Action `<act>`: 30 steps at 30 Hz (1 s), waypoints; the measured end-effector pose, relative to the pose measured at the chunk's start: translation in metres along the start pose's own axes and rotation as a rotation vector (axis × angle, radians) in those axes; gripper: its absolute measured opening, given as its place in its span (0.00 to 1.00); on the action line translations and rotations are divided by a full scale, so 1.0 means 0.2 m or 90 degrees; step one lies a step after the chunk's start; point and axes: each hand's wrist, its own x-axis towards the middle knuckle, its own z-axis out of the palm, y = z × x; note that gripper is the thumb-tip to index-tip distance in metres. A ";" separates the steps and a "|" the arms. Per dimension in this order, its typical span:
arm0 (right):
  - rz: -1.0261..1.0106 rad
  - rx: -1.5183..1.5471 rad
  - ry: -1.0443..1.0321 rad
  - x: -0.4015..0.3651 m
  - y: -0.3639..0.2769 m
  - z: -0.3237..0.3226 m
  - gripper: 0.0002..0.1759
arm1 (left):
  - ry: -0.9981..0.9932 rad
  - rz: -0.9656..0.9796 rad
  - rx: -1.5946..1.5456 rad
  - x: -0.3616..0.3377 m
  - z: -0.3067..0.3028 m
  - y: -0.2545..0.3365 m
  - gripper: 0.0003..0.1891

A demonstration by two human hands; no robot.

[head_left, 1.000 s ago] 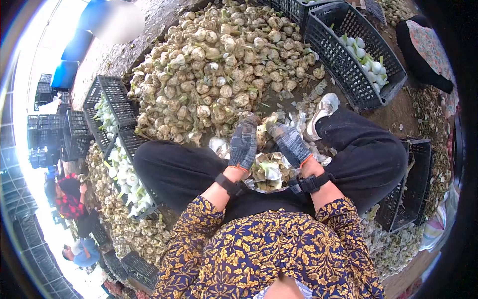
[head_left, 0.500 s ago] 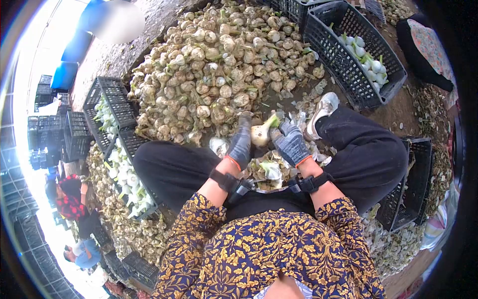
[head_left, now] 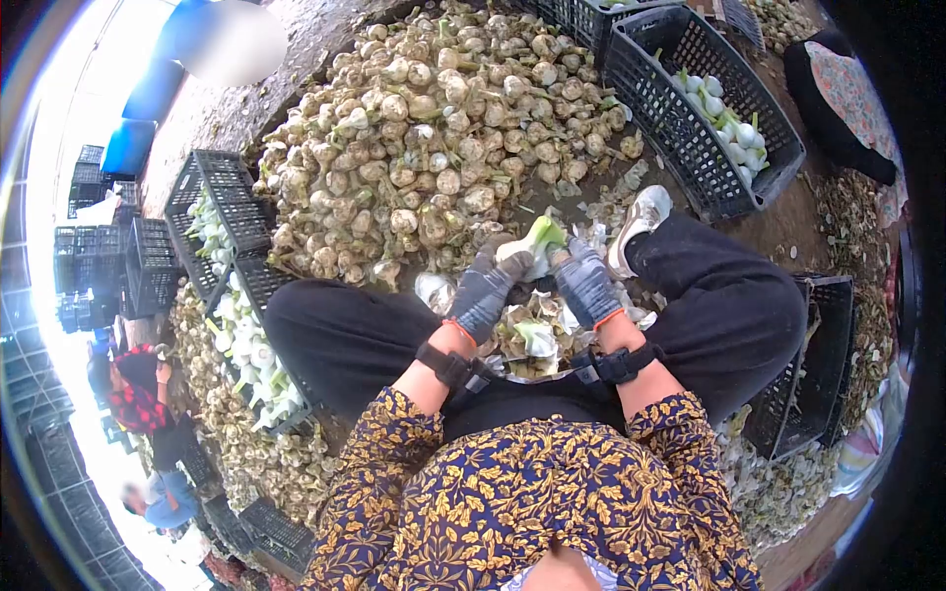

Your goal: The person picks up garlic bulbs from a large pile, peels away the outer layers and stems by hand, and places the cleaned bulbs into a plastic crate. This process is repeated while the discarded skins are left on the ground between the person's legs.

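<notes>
A fresh garlic bulb [head_left: 539, 242], pale with a green stem stub, is held between my two gloved hands over the space between my legs. My left hand [head_left: 490, 286], in a grey knit glove, has its fingers closed on the bulb's left side. On the other side, my right hand [head_left: 583, 280] grips it near the stem with bent fingers. Loose papery skins [head_left: 537, 338] lie below my wrists. Just beyond my hands rises a big heap of soiled, unpeeled garlic bulbs [head_left: 424, 148].
At the upper right stands a black crate [head_left: 670, 133] with cleaned white bulbs. More crates [head_left: 222, 187] of cleaned bulbs flank my left leg. An open black crate [head_left: 803, 364] is by my right knee. Other people [head_left: 138, 389] sit at the far left; another person [head_left: 843, 103] is at upper right.
The bulb has turned, showing more of its green stem and peeled white surface. My left hand has come closer to my right, its fingers now over the bulb.
</notes>
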 end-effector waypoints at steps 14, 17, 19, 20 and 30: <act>-0.039 0.304 -0.019 0.05 0.23 0.10 0.14 | -0.099 -0.038 -0.269 0.01 -0.01 -0.01 0.24; -0.052 0.269 -0.025 0.07 0.23 0.09 0.13 | -0.150 -0.156 -0.504 0.02 -0.06 -0.04 0.17; -0.059 0.246 -0.030 0.07 0.22 0.09 0.12 | -0.140 -0.149 -0.465 0.02 -0.05 -0.03 0.17; -0.062 0.235 -0.032 0.07 0.22 0.09 0.12 | -0.131 -0.142 -0.428 0.02 -0.04 -0.03 0.16; 0.168 0.522 -0.115 -0.02 -0.15 -0.05 0.17 | 0.023 -0.157 -0.397 0.06 -0.02 0.03 0.14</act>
